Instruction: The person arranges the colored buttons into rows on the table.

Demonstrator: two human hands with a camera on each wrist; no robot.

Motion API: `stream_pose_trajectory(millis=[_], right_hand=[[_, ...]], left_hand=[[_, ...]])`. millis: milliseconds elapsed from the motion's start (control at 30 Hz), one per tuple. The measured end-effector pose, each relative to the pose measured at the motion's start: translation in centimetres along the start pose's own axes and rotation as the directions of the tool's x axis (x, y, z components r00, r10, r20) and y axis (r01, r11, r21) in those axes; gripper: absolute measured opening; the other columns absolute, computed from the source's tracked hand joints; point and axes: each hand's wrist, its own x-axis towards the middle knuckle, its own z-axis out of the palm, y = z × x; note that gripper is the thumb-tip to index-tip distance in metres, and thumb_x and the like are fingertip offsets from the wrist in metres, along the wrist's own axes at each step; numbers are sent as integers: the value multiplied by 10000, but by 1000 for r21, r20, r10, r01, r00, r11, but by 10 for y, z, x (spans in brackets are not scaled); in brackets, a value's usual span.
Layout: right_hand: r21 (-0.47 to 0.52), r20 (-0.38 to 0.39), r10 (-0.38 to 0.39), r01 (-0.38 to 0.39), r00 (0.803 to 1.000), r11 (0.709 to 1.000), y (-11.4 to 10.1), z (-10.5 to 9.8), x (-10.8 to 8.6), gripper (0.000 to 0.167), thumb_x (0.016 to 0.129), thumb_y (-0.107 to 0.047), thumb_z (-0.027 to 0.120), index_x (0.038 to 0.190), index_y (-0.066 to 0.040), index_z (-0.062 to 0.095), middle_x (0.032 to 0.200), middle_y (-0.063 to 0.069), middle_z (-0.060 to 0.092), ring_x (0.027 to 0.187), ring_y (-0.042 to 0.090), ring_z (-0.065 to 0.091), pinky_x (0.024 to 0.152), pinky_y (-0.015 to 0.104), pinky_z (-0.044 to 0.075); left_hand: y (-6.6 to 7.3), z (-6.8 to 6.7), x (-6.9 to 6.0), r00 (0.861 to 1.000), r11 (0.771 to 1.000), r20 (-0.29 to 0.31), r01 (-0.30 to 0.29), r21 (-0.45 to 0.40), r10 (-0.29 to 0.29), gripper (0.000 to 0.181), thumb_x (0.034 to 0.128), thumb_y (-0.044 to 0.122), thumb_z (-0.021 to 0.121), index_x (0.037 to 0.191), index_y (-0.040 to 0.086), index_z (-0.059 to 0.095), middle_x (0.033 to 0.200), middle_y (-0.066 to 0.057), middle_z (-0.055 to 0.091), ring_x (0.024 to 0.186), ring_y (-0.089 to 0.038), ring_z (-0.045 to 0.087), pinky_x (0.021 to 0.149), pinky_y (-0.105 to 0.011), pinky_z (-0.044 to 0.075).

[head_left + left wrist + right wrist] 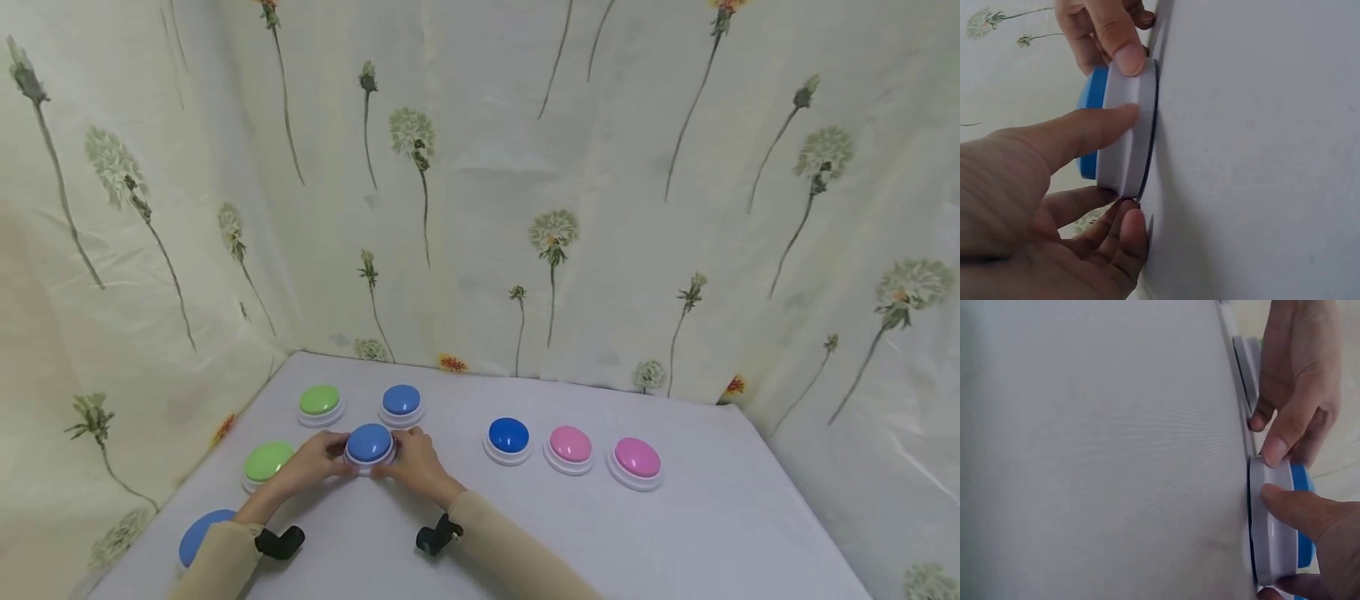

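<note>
Between both hands is a round push button (370,443) with a blue dome and a white base. My left hand (313,463) grips its left side, the thumb (1116,119) laid along the white rim. From the right, my right hand (420,463) holds the same base, its thumb (1291,505) on the rim in the right wrist view. The base sits at or very near the table surface; whether it fully touches I cannot tell. Just behind stands another blue button (401,401). A green button (268,462) lies left of my left hand.
Another green button (319,401) stands at the back left. A blue button (202,533) is partly hidden by the left sleeve. To the right are a darker blue button (508,437) and pink buttons (571,446) on the white table (712,517). Flowered cloth (480,208) hangs behind.
</note>
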Motion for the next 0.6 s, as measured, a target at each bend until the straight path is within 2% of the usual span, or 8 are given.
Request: stream_pose_trajectory(millis=[133,267,433,600], right_hand=[[-9,-23,-14,14,1000,1000,2,2,1,619,706,-329,851,1204,-37,630,1164,149,609,1070,265,563,921,414,484],[5,-23,-6,6,1000,1000,2,2,0,621,713,-323,847,1223,-47,624,1171,135,612,1070,254,562,919,406,488],[11,-27,-8,8,1000,1000,3,2,-2,621,726,-312,839,1243,-48,618,1186,131,615,1077,253,565,926,403,489],[20,-35,-33,34,999,999,4,0,-5,608,731,-301,837,1240,-47,624,1176,121,638,1073,245,582,917,382,493]], left_hand=[[-3,2,1,1000,999,-27,-14,34,15,676,722,227,825,1261,-89,568,1124,-196,655,1049,-322,607,939,-494,488],[-5,3,1,998,999,-48,32,8,-31,687,694,242,850,1261,-42,586,1089,-134,649,1024,-262,599,932,-480,483],[-5,5,0,995,997,-67,72,-23,-74,717,686,252,861,1285,-14,571,1161,-157,641,1078,-292,598,970,-500,466],[1,7,-5,994,997,-82,75,-12,-76,733,684,250,864,1291,-26,557,1188,-185,638,1094,-318,601,971,-501,470]])
